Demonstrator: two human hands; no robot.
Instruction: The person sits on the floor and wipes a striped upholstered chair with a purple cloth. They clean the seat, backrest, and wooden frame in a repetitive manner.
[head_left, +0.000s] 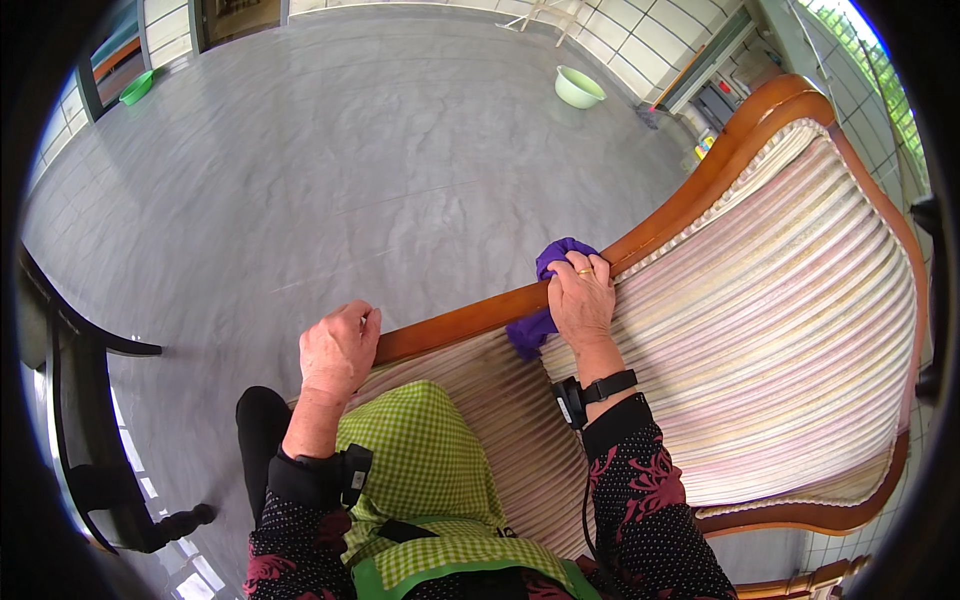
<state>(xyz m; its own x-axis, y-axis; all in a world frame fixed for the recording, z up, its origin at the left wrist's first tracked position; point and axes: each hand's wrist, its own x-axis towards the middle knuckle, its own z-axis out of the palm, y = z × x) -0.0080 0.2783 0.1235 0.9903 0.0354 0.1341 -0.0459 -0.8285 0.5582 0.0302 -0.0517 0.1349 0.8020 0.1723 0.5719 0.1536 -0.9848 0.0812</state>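
Note:
A wooden armchair with striped upholstery fills the right and lower middle of the head view. Its brown wooden armrest (465, 318) runs slantwise up to the curved backrest frame. My right hand (581, 300), with a ring on one finger, presses a purple cloth (532, 332) over the armrest close to the striped backrest (780, 315). At the armrest's front end, my left hand (340, 347) rests with its fingers curled; its grip there is partly hidden. Under my forearms lie a green checked apron (420, 442) and the striped seat (517, 405).
Dark wooden furniture (90, 420) stands at the left edge. Farther off on the grey floor are a pale green basin (579, 88) and a green basin (136, 88) by a doorway. A mop (646, 115) leans near the tiled wall. Turned wood (810, 583) shows at bottom right.

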